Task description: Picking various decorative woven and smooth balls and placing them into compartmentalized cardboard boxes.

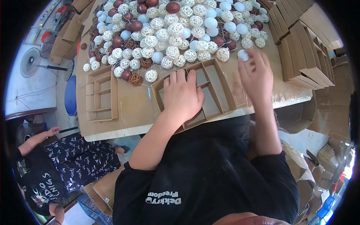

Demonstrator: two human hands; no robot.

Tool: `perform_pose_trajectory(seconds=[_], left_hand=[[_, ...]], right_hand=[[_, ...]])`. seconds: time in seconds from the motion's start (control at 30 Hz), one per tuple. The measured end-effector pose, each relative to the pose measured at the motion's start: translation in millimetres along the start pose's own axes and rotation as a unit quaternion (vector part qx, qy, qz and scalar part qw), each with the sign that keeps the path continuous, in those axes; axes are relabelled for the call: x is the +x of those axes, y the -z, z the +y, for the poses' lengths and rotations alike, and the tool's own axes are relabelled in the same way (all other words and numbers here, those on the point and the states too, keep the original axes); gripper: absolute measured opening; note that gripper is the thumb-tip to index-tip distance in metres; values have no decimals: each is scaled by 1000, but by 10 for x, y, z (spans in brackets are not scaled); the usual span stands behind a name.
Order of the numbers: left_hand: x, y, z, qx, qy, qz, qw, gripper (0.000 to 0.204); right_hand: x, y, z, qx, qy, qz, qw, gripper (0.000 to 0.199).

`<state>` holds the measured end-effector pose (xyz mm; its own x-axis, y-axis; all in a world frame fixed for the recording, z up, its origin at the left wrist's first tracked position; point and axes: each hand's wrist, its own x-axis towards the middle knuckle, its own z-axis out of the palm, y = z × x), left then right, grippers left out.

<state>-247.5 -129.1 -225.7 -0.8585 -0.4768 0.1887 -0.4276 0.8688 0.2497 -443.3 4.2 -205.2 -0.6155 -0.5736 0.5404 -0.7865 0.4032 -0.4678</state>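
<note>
A divided cardboard tray (215, 98) lies tilted at the table's near edge. My left hand (182, 92) rests over it, its fingers curled into the far compartments and holding it; whatever is under the palm is hidden. To the right, my right hand (258, 77) is raised above the table, slightly blurred, with a smooth white ball (243, 55) between thumb and fingers. Beyond both hands spreads a heap of woven cream balls (175, 40), smooth white balls and dark red glittery balls (173, 7), with wires among them.
Another divided cardboard tray (102, 95) lies on the left of the table (137, 108). Stacked cardboard trays (305, 56) stand at the right edge. At the left are a fan (30, 62), a blue round stool (70, 95) and another person (67, 161). Cardboard boxes (300, 116) lie below right.
</note>
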Motion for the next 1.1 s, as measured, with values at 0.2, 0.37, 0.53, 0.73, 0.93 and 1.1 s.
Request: perform_pose_trajectory(seconds=[0.2, 0.37, 0.53, 0.73, 0.93, 1.1], left_hand=[[26, 15, -42, -23, -7, 8, 1000, 49], [-3, -19, -32, -25, -14, 29, 999, 44], [-2, -35, -33, -20, -15, 31, 999, 42], [4, -13, -31, -17, -9, 21, 1000, 43], [14, 6, -25, -13, -1, -7, 1000, 48], [15, -15, -46, -10, -9, 8, 1000, 47]], right_hand=[[123, 66, 344, 32, -29, -156, 987, 46], [-302, 514, -192, 144, 47, -178, 972, 42], [-497, 457, -207, 161, 19, -348, 923, 40], [-448, 416, -268, 127, 6, -242, 962, 36], [-546, 300, -237, 81, 52, -187, 978, 35], [-543, 323, -243, 102, -7, -260, 960, 28]])
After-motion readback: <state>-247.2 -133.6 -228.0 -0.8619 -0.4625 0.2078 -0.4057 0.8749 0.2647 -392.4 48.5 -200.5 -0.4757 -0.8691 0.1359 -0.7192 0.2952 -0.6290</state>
